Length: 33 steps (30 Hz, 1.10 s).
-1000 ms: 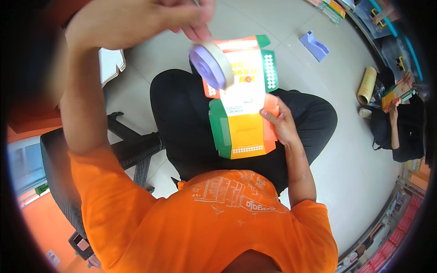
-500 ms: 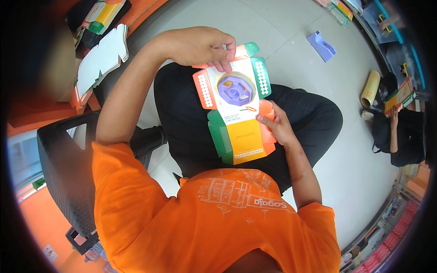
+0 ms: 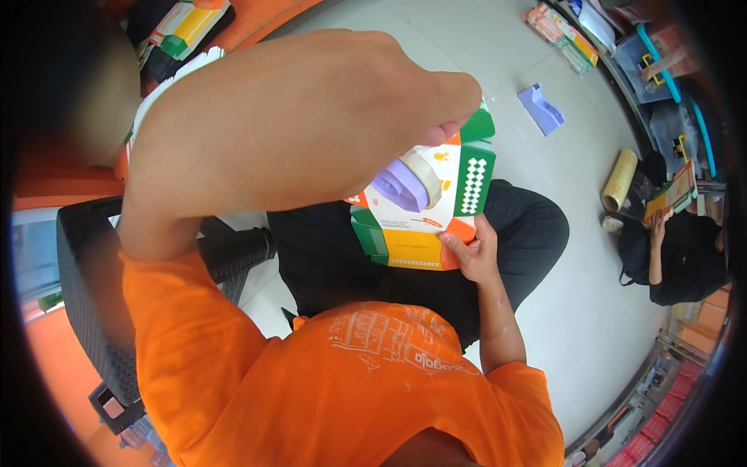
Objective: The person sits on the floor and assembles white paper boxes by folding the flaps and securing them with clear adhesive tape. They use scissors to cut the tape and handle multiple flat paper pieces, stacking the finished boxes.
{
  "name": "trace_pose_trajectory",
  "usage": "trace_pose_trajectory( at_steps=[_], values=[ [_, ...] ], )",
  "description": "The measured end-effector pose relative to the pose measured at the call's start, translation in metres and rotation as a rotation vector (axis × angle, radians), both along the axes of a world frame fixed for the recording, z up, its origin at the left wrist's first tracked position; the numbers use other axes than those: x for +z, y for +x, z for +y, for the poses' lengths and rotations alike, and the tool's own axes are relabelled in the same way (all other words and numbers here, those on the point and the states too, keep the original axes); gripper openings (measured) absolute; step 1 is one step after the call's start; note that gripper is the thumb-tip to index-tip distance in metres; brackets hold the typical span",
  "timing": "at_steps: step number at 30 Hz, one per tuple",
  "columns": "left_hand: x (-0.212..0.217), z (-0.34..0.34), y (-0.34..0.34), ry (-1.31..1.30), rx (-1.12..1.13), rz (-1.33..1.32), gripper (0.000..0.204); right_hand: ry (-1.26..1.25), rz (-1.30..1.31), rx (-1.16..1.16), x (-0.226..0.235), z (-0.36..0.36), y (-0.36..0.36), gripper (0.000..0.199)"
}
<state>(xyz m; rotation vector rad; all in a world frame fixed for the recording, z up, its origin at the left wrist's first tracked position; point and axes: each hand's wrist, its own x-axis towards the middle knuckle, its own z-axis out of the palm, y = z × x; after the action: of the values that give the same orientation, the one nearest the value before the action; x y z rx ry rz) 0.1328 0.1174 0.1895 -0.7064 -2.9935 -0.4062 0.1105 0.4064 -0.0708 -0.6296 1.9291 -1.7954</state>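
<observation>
A flat, partly folded carton in white, yellow, orange and green lies across my lap. My right hand grips its lower right edge, thumb on top. A roll of tape on a purple core sits tilted over the carton's white panel, partly hidden by my left forearm. My left hand is raised close above the carton's far end, back of the hand upward and fingers curled. Whatever those fingers pinch, if anything, is out of sight beneath them.
A purple tape dispenser body lies on the tiled floor ahead. More flat cartons lie at the far right, others at the far left. A co-worker's hand holds a carton at right, beside a yellowish roll. A black chair stands left.
My left hand has risen toward the camera and moved right, its forearm now covering part of the carton. The tape roll has tipped from lying flat. My right hand keeps the carton's edge.
</observation>
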Motion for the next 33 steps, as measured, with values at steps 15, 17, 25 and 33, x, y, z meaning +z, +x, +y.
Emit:
trace_pose_trajectory(
  at_steps=[15, 17, 25, 33],
  values=[
    [0.079, 0.031, 0.049, -0.066, -0.024, 0.136, 0.013, -0.106, 0.497, -0.201, 0.024, -0.005, -0.001, 0.031],
    [0.073, 0.028, 0.049, -0.093, -0.022, 0.197, 0.012, -0.115, 0.477, -0.231, 0.018, 0.004, -0.007, 0.031],
    [0.053, 0.035, 0.047, 0.074, -0.152, 0.248, 0.009, -0.185, 0.522, -0.171, 0.036, 0.017, -0.007, 0.031],
    [0.045, 0.045, 0.049, 0.072, -0.151, 0.066, 0.006, -0.123, 0.533, -0.341, 0.063, 0.034, 0.000, 0.031]
  ],
)
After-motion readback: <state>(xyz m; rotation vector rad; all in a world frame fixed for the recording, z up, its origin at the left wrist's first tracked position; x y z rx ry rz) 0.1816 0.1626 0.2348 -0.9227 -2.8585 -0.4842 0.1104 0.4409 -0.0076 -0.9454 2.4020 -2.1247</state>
